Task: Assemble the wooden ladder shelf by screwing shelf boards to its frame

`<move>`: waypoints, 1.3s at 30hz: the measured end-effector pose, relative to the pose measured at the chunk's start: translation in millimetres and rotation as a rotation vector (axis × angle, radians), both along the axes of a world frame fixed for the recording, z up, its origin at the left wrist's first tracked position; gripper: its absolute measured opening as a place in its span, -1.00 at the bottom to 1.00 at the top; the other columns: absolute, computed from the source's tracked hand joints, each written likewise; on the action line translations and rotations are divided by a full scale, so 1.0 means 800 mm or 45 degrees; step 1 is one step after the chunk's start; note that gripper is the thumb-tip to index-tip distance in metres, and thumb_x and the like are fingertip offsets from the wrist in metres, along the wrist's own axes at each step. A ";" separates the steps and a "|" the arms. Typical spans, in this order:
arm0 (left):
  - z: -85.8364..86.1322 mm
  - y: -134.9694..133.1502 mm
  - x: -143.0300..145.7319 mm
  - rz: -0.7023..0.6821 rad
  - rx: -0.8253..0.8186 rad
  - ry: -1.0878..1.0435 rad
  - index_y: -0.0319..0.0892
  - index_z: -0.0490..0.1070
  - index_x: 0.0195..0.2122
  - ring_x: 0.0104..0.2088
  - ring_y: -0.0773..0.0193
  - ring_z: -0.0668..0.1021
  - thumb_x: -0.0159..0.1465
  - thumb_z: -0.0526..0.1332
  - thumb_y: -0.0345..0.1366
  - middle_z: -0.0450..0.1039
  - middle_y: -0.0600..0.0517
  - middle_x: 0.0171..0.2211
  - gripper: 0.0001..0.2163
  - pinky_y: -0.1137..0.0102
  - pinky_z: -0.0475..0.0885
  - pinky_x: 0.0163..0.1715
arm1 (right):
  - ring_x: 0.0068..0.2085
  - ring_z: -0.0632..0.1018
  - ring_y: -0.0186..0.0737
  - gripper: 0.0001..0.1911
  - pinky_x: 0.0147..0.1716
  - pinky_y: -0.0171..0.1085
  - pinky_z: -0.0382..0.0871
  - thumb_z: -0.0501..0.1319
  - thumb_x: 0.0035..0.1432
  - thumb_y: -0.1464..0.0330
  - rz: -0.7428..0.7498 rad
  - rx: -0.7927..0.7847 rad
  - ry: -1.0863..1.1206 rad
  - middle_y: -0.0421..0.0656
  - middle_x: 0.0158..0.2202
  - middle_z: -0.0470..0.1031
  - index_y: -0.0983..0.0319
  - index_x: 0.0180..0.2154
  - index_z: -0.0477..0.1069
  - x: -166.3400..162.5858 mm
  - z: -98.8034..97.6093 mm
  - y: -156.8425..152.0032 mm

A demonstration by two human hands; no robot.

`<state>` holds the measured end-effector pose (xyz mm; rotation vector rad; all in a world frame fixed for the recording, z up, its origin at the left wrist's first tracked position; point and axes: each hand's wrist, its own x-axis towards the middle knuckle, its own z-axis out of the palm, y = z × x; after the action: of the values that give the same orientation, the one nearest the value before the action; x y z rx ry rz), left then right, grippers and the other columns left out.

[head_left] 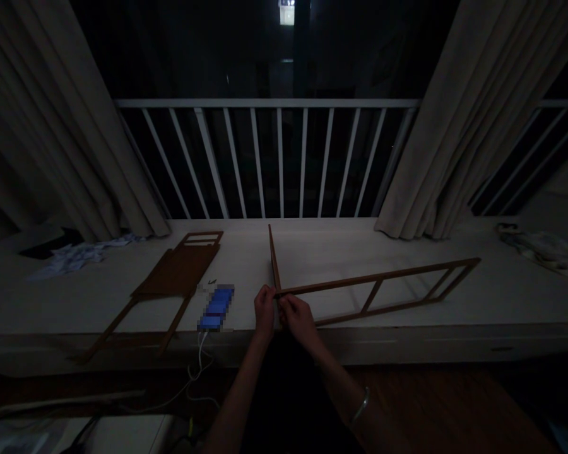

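Observation:
A brown wooden frame (336, 284) with crossbars, like a ladder, lies along the ledge to the right. At its near left end it meets a thin wooden piece (274, 258), seen almost edge-on and reaching toward the railing. My left hand (265, 310) is closed around this corner. Just right of it, my right hand (299, 315) is closed in a pinch at the same joint, against the underside. Whatever sits between the right fingertips is hidden by the hand and the dark.
Left on the pale ledge (246, 252) lies a second wooden piece (180, 268) with a solid panel and legs over the edge. Beside it is a lit phone (216, 309) with a white cable (200, 359). Papers (76, 255), curtains (426, 126) and a white railing (279, 103) stand around.

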<state>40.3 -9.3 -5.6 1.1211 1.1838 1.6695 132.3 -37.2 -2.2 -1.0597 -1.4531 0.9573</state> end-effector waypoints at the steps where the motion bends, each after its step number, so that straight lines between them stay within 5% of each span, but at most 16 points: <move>1: 0.002 -0.001 0.000 0.008 0.000 0.011 -0.18 0.08 -0.62 -0.58 0.45 0.20 0.06 0.07 -0.22 0.04 0.18 -0.63 -0.79 0.54 0.15 -0.54 | -0.59 0.32 -0.42 -0.68 -0.59 -0.43 0.17 -0.03 0.13 0.18 -0.011 -0.002 0.015 -0.28 -0.63 0.28 0.23 -0.50 0.30 -0.002 -0.002 0.000; 18: 0.016 -0.009 -0.006 0.012 -0.049 0.102 -0.17 0.14 -0.60 -0.54 0.41 0.25 0.05 0.07 -0.19 0.11 0.15 -0.61 -0.80 0.52 0.16 -0.51 | -0.60 0.27 -0.43 -0.66 -0.62 -0.43 0.16 0.01 0.09 0.12 -0.099 -0.088 0.254 -0.28 -0.62 0.26 0.24 -0.50 0.27 -0.019 -0.015 -0.004; 39: -0.010 0.017 -0.034 -0.441 -0.172 0.300 -0.23 0.18 -0.69 -0.71 0.43 0.23 0.13 -0.06 0.02 0.15 0.13 -0.76 -0.56 0.49 0.09 -0.67 | -0.57 0.27 -0.39 -0.65 -0.57 -0.41 0.14 -0.05 0.12 0.15 -0.227 -0.001 0.264 -0.27 -0.62 0.22 0.23 -0.53 0.24 -0.037 -0.004 -0.010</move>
<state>12.8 4.0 -13.2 1.3754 1.1492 1.2039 102.6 -45.4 -5.4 -1.0394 -1.1691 0.9106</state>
